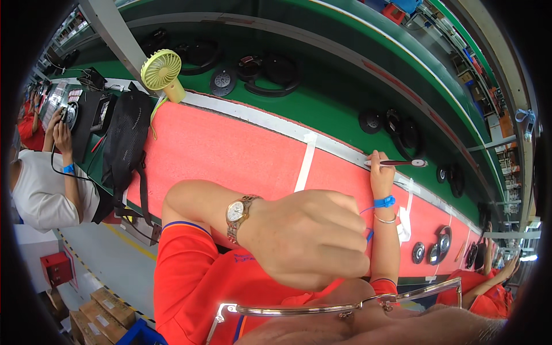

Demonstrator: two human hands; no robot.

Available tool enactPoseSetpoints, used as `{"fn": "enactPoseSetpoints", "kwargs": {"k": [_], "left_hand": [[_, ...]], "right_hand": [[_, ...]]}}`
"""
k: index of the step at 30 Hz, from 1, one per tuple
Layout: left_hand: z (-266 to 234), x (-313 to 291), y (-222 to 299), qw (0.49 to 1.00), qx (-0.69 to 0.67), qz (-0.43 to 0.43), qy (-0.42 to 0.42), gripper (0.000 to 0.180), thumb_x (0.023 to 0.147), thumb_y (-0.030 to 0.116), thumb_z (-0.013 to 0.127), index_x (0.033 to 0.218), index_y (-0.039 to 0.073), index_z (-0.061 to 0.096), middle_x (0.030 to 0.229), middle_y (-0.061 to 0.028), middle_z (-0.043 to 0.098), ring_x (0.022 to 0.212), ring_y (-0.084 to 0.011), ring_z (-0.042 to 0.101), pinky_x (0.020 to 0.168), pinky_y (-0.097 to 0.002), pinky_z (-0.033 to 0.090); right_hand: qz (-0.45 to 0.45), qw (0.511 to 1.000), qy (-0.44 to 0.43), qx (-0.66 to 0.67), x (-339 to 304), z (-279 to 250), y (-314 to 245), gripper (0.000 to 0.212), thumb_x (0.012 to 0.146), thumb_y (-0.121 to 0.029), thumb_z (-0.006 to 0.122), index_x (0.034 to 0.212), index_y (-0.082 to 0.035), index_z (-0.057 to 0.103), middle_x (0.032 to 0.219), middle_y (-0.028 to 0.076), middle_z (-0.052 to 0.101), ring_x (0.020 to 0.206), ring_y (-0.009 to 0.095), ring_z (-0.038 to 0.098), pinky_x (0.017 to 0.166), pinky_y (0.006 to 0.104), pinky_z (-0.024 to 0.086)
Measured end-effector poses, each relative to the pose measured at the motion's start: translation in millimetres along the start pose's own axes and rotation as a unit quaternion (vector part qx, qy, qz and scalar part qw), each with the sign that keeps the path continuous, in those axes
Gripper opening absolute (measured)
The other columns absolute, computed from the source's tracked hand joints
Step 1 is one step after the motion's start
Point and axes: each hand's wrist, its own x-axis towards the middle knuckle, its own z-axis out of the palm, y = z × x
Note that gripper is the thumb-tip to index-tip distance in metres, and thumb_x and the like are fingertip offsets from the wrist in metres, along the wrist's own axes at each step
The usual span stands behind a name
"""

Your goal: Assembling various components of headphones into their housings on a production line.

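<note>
My left hand is raised close to the camera with its fingers curled into a fist. Anything inside the fist is hidden. A metal watch circles that wrist. My right hand is over the far edge of the pink work mat, pinching a slim dark red and white pen-like tool with a rounded end that points right. On the right wrist are a blue strap and a bangle. Just beyond that hand, black headphones and a round black part lie on the green belt.
A yellow handheld fan stands at the mat's back left, beside a black bag. More headphones lie along the belt, and another set on the mat's right. Co-workers sit on both sides. Cardboard boxes stand lower left.
</note>
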Motion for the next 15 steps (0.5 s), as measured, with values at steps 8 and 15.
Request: {"fn": "enactPoseSetpoints", "kwargs": {"k": [8,15], "left_hand": [[-10,-4,11,0.998,0.049,-0.015,0.020,0.013,0.079,-0.002,0.052,0.082,-0.007,0.064,0.064,-0.0068,0.053,0.056,-0.0200,0.054,0.064,-0.0331,0.052],[-9,-7,10,0.998,0.015,0.041,0.052,0.008,0.083,0.000,0.060,0.084,-0.008,0.063,0.060,-0.0046,0.054,0.051,-0.0158,0.052,0.065,-0.0306,0.053]], "right_hand": [[0.007,1.000,-0.012,0.008,-2,12,-2,0.029,0.092,-0.018,0.050,0.074,0.002,0.062,0.063,0.014,0.061,0.058,0.026,0.061,0.055,0.0344,0.045],[0.006,1.000,-0.018,0.012,-3,11,0,0.030,0.092,-0.020,0.051,0.074,0.002,0.062,0.061,0.015,0.060,0.057,0.026,0.059,0.053,0.0349,0.043]]}}
